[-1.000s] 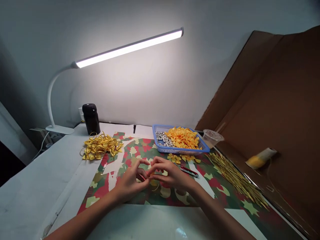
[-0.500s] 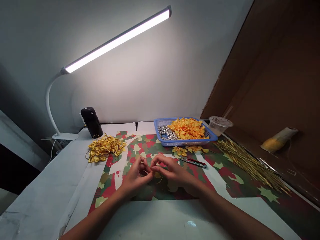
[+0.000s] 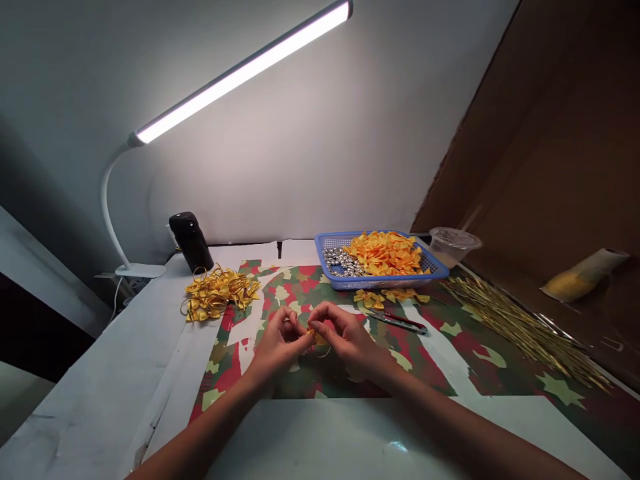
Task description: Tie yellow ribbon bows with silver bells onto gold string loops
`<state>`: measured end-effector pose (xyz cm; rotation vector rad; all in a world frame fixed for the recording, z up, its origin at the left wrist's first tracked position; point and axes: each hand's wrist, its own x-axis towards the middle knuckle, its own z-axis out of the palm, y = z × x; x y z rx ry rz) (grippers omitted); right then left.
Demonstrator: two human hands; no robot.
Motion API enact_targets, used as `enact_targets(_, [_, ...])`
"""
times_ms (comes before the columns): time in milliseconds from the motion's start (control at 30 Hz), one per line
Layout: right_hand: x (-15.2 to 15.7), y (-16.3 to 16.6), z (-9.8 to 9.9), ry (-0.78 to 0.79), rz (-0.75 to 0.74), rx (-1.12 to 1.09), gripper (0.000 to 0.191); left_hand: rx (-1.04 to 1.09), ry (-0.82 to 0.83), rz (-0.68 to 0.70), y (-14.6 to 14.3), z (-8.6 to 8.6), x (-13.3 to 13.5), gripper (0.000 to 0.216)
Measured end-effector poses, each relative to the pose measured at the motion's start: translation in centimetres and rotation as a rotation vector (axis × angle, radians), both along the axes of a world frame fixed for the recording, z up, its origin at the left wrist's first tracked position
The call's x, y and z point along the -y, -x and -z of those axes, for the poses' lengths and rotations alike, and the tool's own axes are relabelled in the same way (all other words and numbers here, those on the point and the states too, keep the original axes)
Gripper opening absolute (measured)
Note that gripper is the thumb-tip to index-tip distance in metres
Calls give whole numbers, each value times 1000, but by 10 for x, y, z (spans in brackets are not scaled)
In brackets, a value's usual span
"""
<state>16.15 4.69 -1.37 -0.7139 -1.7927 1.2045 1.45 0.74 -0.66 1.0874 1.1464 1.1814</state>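
Observation:
Over the patterned mat, my left hand (image 3: pixel 283 343) and my right hand (image 3: pixel 347 337) meet with their fingertips pinched together. Between them is a small yellow ribbon bow (image 3: pixel 319 338), mostly covered by the fingers, and a loop of thin gold cord hangs below it. Finished-looking yellow bows with gold cord loops (image 3: pixel 220 293) lie heaped to the left. Beyond my right hand, a few yellow bows (image 3: pixel 369 299) rest by the basket, and thread snips (image 3: pixel 400 323) with a red part lie in front of them.
A blue plastic basket (image 3: pixel 333 283) holds orange-yellow bows (image 3: pixel 385 252) and silver beads (image 3: pixel 344 263). Gold cord lengths (image 3: pixel 525 330) stretch along the right. A clear plastic tub (image 3: pixel 453 245) stands behind them. At the back left are a black upright object (image 3: pixel 191 241) and a lit desk lamp (image 3: pixel 245 73).
The camera view has shifted slightly, so everything appears a little further right. My fingers have moved slightly around the bow, and more of its yellow shows between the fingertips.

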Motion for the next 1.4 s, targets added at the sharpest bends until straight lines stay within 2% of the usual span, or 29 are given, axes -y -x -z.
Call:
enact_targets(167, [0, -2, -6, 19, -30, -63, 16, -11, 4, 99, 0, 9, -2, 42])
enact_targets(300, [1, -7, -15, 77, -21, -116, 21, -87, -22, 82, 0, 10, -3, 36])
enact_targets(433, [3, -16, -30, 102, 38, -199, 24, -218, -82, 78, 1, 9, -2, 31])
enact_targets(567, [7, -29, -53, 43, 81, -310, 20, -302, -99, 98, 0, 7, -2, 29])
enact_targets(733, [19, -50, -85, -68, 219, -430, 13, -331, -97, 113, 0, 4, -1, 27])
enact_targets(1000, [43, -76, -123, -144, 534, -476, 20, -328, -113, 123, 1, 8, -2, 25])
enact_targets(1100, [43, -88, -125, -163, 572, -454, 22, -321, -120, 119, 1, 9, -1, 26])
enact_targets(1233, [38, -101, -118, -257, 448, -442, 22, -295, -120, 108, -1, 8, -1, 29])
enact_targets(1333, [39, -97, -112, -213, 465, -415, 15, -233, -92, 103, -1, 7, -2, 33])
enact_targets(1400, [39, -91, -106, -143, 416, -343, 13, -164, -66, 111, -1, 5, -2, 36])
